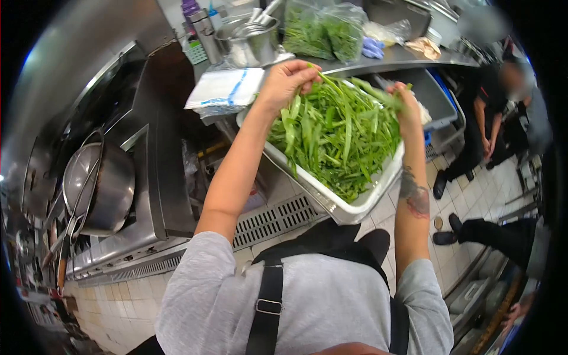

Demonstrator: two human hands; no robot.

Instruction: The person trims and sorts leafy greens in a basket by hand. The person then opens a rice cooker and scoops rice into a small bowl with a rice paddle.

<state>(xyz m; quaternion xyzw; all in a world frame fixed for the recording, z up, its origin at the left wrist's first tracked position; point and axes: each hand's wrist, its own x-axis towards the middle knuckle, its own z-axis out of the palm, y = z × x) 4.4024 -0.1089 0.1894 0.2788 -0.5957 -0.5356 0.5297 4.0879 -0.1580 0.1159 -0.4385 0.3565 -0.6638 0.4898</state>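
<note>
A heap of leafy greens that look like water spinach point(331, 130) fills a white plastic tub point(349, 208) right in front of me. My left hand point(289, 84) is over the far left of the heap, thumb and fingers pinched on a green stem point(326, 80). At the far right of the tub, my right hand point(406, 109) is raised with its fingers closed round a green stalk point(374, 92), slightly blurred by motion. Whether both hands hold the same stalk, I cannot tell.
Bagged greens point(325, 35), a steel pot of utensils point(247, 38) and blue gloves point(373, 47) sit on the steel counter point(337, 70). White packets point(226, 89) lie left of the tub. A large pot point(106, 186) stands on the stove. People point(488, 112) are at the right.
</note>
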